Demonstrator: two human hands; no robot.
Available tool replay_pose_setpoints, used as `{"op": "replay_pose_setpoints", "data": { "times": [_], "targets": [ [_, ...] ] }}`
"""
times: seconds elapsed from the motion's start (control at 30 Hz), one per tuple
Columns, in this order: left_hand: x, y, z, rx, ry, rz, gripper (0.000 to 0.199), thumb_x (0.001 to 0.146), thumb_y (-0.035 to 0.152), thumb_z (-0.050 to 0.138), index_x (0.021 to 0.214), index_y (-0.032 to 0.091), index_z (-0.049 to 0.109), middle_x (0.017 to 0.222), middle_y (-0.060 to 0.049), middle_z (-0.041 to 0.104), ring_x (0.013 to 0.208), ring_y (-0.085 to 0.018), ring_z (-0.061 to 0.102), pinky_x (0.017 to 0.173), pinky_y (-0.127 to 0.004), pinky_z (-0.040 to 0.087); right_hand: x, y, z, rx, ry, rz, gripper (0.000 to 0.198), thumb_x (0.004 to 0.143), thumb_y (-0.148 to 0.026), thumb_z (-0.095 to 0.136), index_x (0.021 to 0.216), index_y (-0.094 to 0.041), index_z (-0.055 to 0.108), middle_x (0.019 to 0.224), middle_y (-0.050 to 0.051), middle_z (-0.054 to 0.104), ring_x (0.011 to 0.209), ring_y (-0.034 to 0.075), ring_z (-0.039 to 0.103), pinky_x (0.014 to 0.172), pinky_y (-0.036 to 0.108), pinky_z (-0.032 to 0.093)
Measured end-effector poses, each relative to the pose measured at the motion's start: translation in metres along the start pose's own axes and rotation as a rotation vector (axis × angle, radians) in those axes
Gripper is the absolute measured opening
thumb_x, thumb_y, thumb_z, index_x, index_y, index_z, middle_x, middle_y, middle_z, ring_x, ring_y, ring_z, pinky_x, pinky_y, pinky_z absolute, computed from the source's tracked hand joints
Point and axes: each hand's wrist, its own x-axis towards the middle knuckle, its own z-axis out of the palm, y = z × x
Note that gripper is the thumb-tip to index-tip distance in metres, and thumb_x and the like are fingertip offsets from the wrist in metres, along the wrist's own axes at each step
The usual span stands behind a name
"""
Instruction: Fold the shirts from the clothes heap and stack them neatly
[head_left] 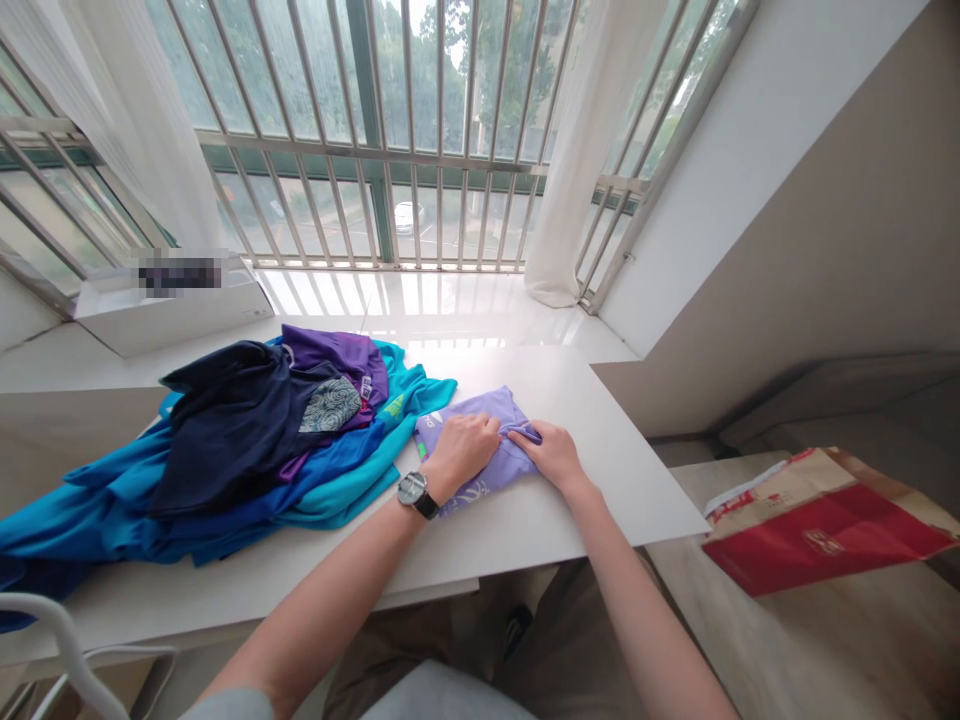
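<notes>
head view: i see left hand [461,443] and right hand [553,452], fingers pinching the folded lilac garment [491,440], which could slip open near the heaped clothes [247,440].

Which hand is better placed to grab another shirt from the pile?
Left, probably. The left hand rests on the lavender shirt right beside the pile of clothes; the right hand lies on the far side.
</notes>
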Motion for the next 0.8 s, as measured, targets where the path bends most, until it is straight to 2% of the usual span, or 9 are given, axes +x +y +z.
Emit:
{"op": "replay_pose_setpoints", "data": {
  "times": [0.1, 0.2, 0.3, 0.4, 0.47, 0.6, 0.7, 0.8],
  "targets": [
    [0.003, 0.003, 0.002, 0.018, -0.016, -0.012, 0.028, 0.102, 0.024, 0.040, 0.094, 0.014, 0.065, 0.087, -0.011, 0.069, 0.083, -0.025, 0.066, 0.069, -0.035, 0.046, 0.000, 0.000, -0.003, -0.064, 0.016, 0.060, 0.046, 0.084, -0.060, 0.062, 0.057, -0.023, 0.051, 0.060, 0.002, 0.063, 0.057, 0.017, 0.054, 0.055, 0.027, 0.031],
    [0.003, -0.001, -0.005, 0.026, -0.044, 0.017, 0.028, 0.102, 0.022, 0.040, 0.094, 0.014, 0.065, 0.092, -0.011, 0.069, 0.087, -0.025, 0.066, 0.074, -0.035, 0.048, -0.001, 0.000, -0.005, -0.115, 0.048, 0.134, 0.045, 0.084, -0.057, 0.063, 0.057, -0.023, 0.052, 0.059, 0.002, 0.064, 0.057, 0.017, 0.054, 0.054, 0.026, 0.029],
    [-0.005, -0.014, -0.017, 0.048, -0.059, 0.055, 0.024, 0.101, 0.026, 0.046, 0.095, 0.014, 0.066, 0.096, -0.012, 0.069, 0.094, -0.026, 0.065, 0.081, -0.037, 0.048, -0.002, 0.001, -0.005, -0.130, 0.080, 0.163, 0.042, 0.085, -0.055, 0.062, 0.059, -0.023, 0.054, 0.060, 0.002, 0.065, 0.058, 0.017, 0.055, 0.054, 0.026, 0.029],
    [-0.017, -0.029, -0.027, 0.068, -0.087, -0.010, 0.025, 0.099, 0.033, 0.051, 0.092, 0.014, 0.066, 0.094, -0.013, 0.069, 0.093, -0.028, 0.066, 0.080, -0.037, 0.048, -0.004, 0.003, -0.004, -0.125, 0.087, 0.167, 0.039, 0.086, -0.054, 0.061, 0.062, -0.023, 0.057, 0.062, 0.003, 0.067, 0.060, 0.018, 0.058, 0.055, 0.027, 0.031],
    [-0.024, -0.038, -0.028, 0.047, -0.121, -0.098, 0.029, 0.099, 0.039, 0.051, 0.090, 0.015, 0.065, 0.092, -0.013, 0.069, 0.087, -0.027, 0.067, 0.073, -0.034, 0.048, -0.003, 0.004, -0.003, -0.101, 0.088, 0.170, 0.034, 0.086, -0.053, 0.061, 0.068, -0.024, 0.062, 0.067, 0.003, 0.069, 0.063, 0.019, 0.061, 0.057, 0.027, 0.034],
    [-0.034, -0.048, -0.024, 0.003, -0.185, -0.242, 0.042, 0.099, 0.051, 0.045, 0.086, 0.016, 0.064, 0.085, -0.011, 0.069, 0.079, -0.025, 0.068, 0.062, -0.029, 0.044, -0.002, 0.007, -0.002, -0.036, 0.107, 0.187, 0.025, 0.087, -0.048, 0.060, 0.092, -0.026, 0.071, 0.084, 0.004, 0.075, 0.077, 0.022, 0.068, 0.065, 0.027, 0.042],
    [-0.039, -0.053, -0.025, -0.001, -0.228, -0.289, 0.053, 0.098, 0.058, 0.040, 0.076, 0.017, 0.063, 0.077, -0.010, 0.068, 0.075, -0.025, 0.067, 0.059, -0.029, 0.041, -0.002, 0.007, -0.001, -0.057, 0.116, 0.208, 0.029, 0.091, -0.045, 0.053, 0.105, -0.026, 0.071, 0.088, 0.006, 0.076, 0.081, 0.024, 0.069, 0.068, 0.029, 0.045],
    [-0.042, -0.058, -0.030, -0.067, -0.249, -0.292, 0.054, 0.097, 0.059, 0.042, 0.069, 0.018, 0.063, 0.073, -0.009, 0.067, 0.070, -0.024, 0.065, 0.055, -0.028, 0.035, -0.002, 0.007, 0.000, -0.084, 0.124, 0.218, 0.032, 0.093, -0.040, 0.047, 0.111, -0.026, 0.070, 0.091, 0.007, 0.076, 0.082, 0.025, 0.070, 0.069, 0.030, 0.046]
  ]
}}
